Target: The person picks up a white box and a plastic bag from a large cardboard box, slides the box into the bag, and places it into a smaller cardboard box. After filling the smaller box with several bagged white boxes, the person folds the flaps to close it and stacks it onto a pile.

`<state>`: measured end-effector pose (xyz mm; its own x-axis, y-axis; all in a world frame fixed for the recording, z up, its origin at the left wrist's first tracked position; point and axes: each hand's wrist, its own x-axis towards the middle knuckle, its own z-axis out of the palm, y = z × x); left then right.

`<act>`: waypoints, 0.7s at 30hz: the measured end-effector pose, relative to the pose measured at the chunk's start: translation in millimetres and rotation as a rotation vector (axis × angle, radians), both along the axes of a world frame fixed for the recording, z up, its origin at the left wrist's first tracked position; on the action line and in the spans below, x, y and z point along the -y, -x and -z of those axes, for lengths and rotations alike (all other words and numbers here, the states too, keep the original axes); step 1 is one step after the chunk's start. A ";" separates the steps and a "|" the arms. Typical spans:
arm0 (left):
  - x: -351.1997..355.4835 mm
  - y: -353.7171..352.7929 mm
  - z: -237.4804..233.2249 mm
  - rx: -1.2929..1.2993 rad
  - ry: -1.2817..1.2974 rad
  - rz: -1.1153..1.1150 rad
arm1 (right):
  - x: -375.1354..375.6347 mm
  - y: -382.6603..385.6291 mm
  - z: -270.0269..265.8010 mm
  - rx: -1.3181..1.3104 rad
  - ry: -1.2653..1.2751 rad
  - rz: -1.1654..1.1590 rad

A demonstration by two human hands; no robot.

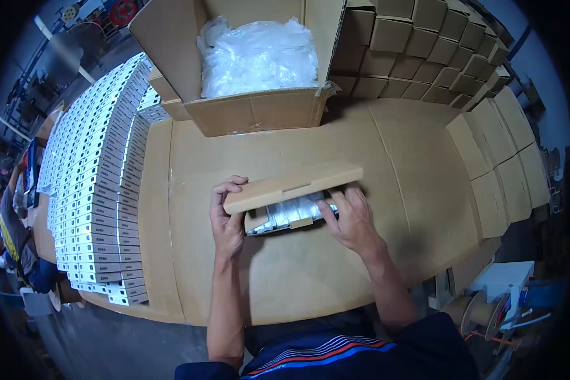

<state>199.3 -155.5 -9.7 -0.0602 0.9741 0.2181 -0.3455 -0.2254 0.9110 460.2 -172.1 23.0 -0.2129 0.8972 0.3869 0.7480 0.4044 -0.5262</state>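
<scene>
A small brown cardboard box [294, 185] is held above the table in front of me, its lid raised part way. Plastic-wrapped contents [294, 211] glint silver in the gap under the lid; what they are I cannot make out. My left hand [226, 218] grips the box's left end, fingers curled over the lid's corner. At the right end, my right hand [351, 218] is closed round the side, its thumb at the front opening beside the wrapped contents and its other fingers partly hidden under the lid. A small tab [301, 223] sticks out at the front edge.
A large open carton [259, 114] holding clear plastic bags [259, 60] stands at the back. Stacked white boxes [101, 183] line the left. Brown boxes are piled at back right [418, 47] and right [500, 164]. A cable spool [481, 313] sits at lower right.
</scene>
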 end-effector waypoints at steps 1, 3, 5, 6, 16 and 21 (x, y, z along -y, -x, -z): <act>0.5 0.9 5.4 -0.033 -0.054 -0.019 | 2.5 -2.7 6.2 0.015 -0.006 0.008; 11.0 0.0 7.5 -0.086 -0.153 -0.027 | 7.4 -5.4 11.6 -0.059 -0.034 -0.007; 18.5 1.1 8.0 -0.228 -0.214 -0.071 | 15.2 -4.2 9.8 -0.185 -0.061 -0.022; 22.9 0.0 3.1 -0.266 -0.214 -0.096 | 23.8 -2.9 19.5 -0.283 -0.056 -0.021; 44.1 2.1 -13.7 -0.590 -0.235 -0.164 | 52.9 34.9 24.8 -0.258 -0.176 0.118; 58.5 -5.0 -24.8 -0.819 -0.232 -0.268 | 60.7 41.6 24.9 -0.282 -0.248 0.219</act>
<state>204.3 -213.9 15.1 -0.0179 0.8755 0.4829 0.4845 -0.4149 0.7701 418.6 -232.8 -1.9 0.1176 0.7820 0.6121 0.6711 0.3918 -0.6294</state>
